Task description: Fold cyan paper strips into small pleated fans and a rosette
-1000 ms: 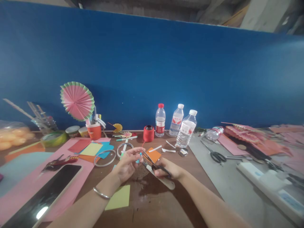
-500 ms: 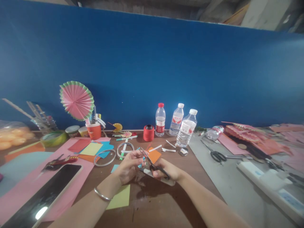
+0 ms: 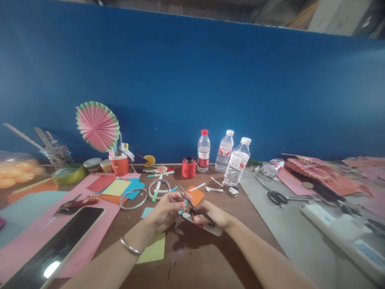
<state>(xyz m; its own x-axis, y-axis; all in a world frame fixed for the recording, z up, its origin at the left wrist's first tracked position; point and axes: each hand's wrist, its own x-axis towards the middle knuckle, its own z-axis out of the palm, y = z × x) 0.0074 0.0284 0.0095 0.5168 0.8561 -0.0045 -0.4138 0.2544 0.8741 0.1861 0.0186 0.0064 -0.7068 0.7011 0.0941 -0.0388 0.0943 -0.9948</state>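
My right hand [image 3: 210, 214] is closed around black-handled scissors [image 3: 197, 211], whose blades point up and left. Fingers pinched, my left hand [image 3: 168, 208] holds a small piece of blue paper [image 3: 181, 211] close beside the blades; its exact shape is partly hidden by the fingers. Under the right hand lies a flat white object with a rounded end [image 3: 215, 230], mostly covered. An orange paper square [image 3: 196, 196] rests just beyond the scissors. Beneath my left wrist is a yellow paper square [image 3: 153, 249].
Three plastic bottles [image 3: 203, 152] and a red thread spool [image 3: 189, 168] stand along the blue wall. To the left are a phone [image 3: 57, 249], tape rings [image 3: 133, 199] and a red cup [image 3: 119, 165] with a paper fan. Rightward lie another pair of scissors [image 3: 276, 197] and a power strip [image 3: 343, 241].
The scissor blades have shifted slightly, and the blue paper sits a little lower and further right between my hands. Both hands keep their holds.
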